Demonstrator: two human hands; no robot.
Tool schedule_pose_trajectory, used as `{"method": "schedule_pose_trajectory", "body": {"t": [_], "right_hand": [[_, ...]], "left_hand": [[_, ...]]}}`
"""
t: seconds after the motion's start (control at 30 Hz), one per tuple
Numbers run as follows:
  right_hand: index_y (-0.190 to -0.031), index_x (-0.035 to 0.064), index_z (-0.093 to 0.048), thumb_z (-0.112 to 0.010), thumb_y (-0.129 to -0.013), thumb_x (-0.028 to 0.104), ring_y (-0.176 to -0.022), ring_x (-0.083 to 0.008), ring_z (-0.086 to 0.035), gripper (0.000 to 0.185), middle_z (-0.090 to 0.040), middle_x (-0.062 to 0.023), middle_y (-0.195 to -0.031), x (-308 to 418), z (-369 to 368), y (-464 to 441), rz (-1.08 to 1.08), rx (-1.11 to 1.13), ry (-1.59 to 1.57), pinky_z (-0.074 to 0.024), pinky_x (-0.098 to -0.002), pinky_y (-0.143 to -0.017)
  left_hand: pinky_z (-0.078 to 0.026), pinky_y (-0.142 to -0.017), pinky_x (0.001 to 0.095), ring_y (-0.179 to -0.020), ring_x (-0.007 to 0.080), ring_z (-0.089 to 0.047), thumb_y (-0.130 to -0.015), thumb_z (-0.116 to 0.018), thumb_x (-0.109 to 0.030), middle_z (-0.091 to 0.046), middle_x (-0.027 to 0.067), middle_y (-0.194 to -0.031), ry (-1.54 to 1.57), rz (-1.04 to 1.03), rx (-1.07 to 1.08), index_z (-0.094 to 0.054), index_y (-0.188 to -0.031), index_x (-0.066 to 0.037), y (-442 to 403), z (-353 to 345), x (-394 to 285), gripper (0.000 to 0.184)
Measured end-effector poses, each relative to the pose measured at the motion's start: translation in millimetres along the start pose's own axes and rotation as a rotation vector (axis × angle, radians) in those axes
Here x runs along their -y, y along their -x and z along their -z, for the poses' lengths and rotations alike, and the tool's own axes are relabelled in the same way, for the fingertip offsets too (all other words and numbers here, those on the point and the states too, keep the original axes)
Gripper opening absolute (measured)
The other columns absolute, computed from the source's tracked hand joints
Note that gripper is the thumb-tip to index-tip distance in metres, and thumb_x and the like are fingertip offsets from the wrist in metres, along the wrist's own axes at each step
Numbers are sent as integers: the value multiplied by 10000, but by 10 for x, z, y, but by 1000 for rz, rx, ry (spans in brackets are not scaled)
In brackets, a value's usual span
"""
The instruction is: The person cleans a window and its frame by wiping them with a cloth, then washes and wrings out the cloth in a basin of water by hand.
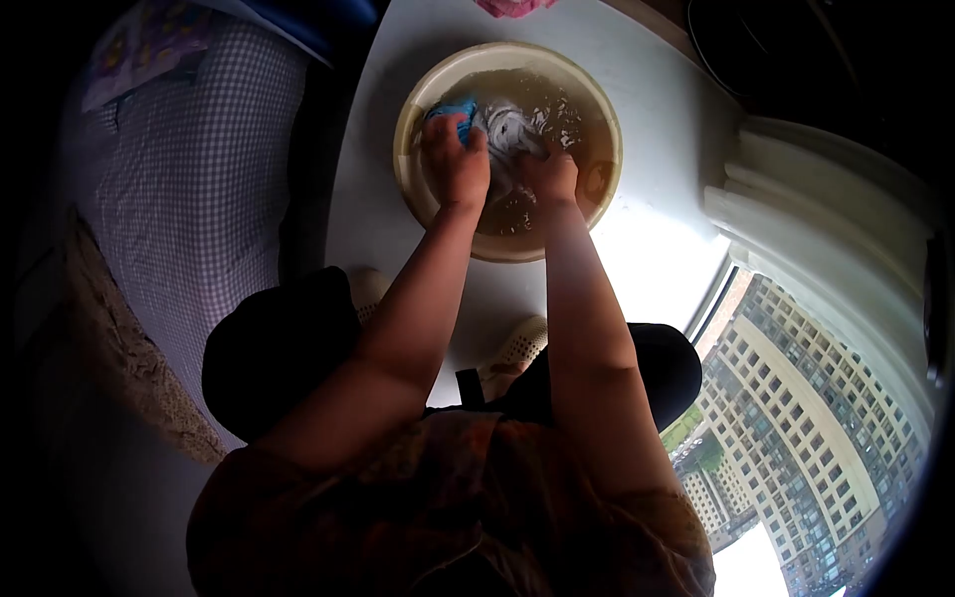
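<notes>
A round cream basin (pixel 607 104) holds murky brownish water, and a wet white item that looks like cloth (pixel 505 127) lies partly under the surface. My left hand (pixel 458 167) is inside the basin on its left side, fingers curled around a bright blue thing (pixel 456 112); whether that is a brush or a cloth I cannot make out. My right hand (pixel 553 175) reaches into the water at the white cloth's lower right edge. Its fingertips dip below the surface, closed against the cloth and partly hidden.
Under the basin is a pale floor (pixel 373 149). A checkered cover (pixel 244 149) hangs at the left, and a pink item (pixel 512 6) lies beyond the basin. A white curtain (pixel 826 199) and a bright window are at the right. My perforated shoes (pixel 522 343) stand close to the basin.
</notes>
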State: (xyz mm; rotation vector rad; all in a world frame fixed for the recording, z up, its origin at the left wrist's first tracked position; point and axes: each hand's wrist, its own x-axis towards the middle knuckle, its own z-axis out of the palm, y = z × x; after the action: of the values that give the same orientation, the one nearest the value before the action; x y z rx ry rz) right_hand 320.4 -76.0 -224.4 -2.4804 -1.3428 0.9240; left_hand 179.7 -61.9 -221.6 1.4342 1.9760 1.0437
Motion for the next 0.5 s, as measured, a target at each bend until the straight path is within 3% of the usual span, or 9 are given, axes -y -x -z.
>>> {"method": "schedule_pose_trajectory", "body": {"t": [0.07, 0.1, 0.13, 0.17, 0.23, 0.27, 0.33, 0.47, 0.5], "right_hand": [[-1152, -13, -592, -701, -788, 230, -840, -241, -671, 451, -687, -160, -950, -94, 9, -118, -1, 106, -489, -524, -343, -747], [-1029, -52, -619, -669, -794, 116, -787, -182, -658, 293, -683, -147, -879, 307, 400, 231, 60, -13, -502, -517, -306, -676], [-1006, -50, -610, -667, -799, 120, -791, -184, -660, 274, -682, -146, -876, 507, 576, 458, 91, 15, -607, -516, -312, -675], [-984, -49, -602, -665, -804, 123, -795, -187, -661, 257, -680, -144, -873, 612, 656, 639, 120, 43, -710, -516, -318, -674], [-971, -20, -579, -643, -799, 118, -831, -366, -655, 229, -656, -211, -863, 734, 642, 961, 406, -108, -315, -511, -408, -740], [-1046, 16, -560, -630, -797, 112, -869, -418, -622, 276, -649, -221, -865, 755, 614, 1121, 401, -51, -237, -502, -449, -750], [-1084, 67, -526, -624, -790, 142, -811, -389, -643, 319, -642, -219, -913, 783, 537, 1274, 511, -128, -214, -514, -471, -715], [-1089, 73, -507, -594, -845, 219, -846, -391, -649, 297, -648, -225, -891, 911, 558, 1120, 515, -104, -21, -519, -474, -732], [-1117, 74, -503, -570, -871, 257, -863, -391, -649, 314, -654, -225, -887, 900, 591, 974, 380, 7, 88, -521, -474, -738]], "left_hand": [[-449, -869, 442, -1036, 311, -541, -879, -611, -333, -573, 143, -1060, 258, 358, 219, -569, -1039, -38, 68, -141, -34, 339], [-467, -837, 396, -963, 270, -573, -894, -598, -381, -593, 97, -1047, 473, 660, 254, -598, -1048, -68, 71, -90, -244, 349], [-485, -804, 350, -889, 230, -604, -908, -586, -429, -613, 51, -1034, 689, 963, 288, -627, -1056, -98, 66, -8, -437, 365], [-486, -822, 352, -922, 228, -602, -922, -561, -450, -617, 48, -1055, 1015, 977, 462, -613, -1101, -106, 70, -43, -316, 391], [-482, -887, 353, -997, 222, -599, -955, -519, -403, -620, 58, -1108, 1495, 980, 893, -566, -1205, -96, -27, 2, -19, 399], [-482, -887, 353, -997, 222, -599, -955, -519, -403, -620, 58, -1108, 1503, 974, 896, -566, -1205, -96, -29, 77, -148, 399], [-466, -931, 353, -1030, 215, -588, -966, -490, -368, -606, 70, -1159, 1432, 979, 789, -573, -1196, -87, -7, 355, -479, 373], [-450, -950, 337, -1064, 215, -560, -975, -400, -326, -586, 79, -1182, 1683, 1007, 770, -586, -1145, -103, 203, 47, -120, 337], [-478, -887, 335, -987, 214, -590, -962, -392, -324, -615, 86, -1103, 1789, 1057, 806, -605, -1086, -83, 168, -119, -32, 344]]}}
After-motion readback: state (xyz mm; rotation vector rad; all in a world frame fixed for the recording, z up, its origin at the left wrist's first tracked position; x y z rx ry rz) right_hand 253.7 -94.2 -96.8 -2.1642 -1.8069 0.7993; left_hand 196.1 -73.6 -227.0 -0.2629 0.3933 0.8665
